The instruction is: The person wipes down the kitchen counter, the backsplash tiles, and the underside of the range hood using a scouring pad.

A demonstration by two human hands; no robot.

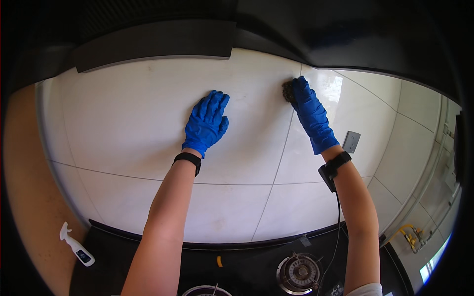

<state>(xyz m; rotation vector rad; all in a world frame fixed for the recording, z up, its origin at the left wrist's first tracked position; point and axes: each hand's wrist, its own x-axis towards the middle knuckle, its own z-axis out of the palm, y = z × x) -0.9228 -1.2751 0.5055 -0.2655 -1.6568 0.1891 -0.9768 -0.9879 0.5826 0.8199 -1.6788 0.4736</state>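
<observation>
White wall tiles point(133, 111) with grey grout lines fill the middle of the view. My left hand point(206, 120), in a blue disposable glove, lies with its palm against a tile and holds nothing that I can see. Farther right, my right hand point(309, 107), gloved the same way, grips a dark scouring pad point(287, 91), probably steel wool, against the tiles by a vertical grout line. The glove hides part of the pad. Faint brownish smudges mark the tile between and below my hands. Each wrist wears a black strap; a cable hangs from the right one.
Overhead is a dark range hood point(159, 40). Below, a black countertop point(244, 273) carries a gas burner point(299, 273), part of another burner point(207, 291) and a small yellow piece point(219, 261). A white spray bottle point(77, 245) stands left. A grey wall socket point(351, 142) sits near my right wrist.
</observation>
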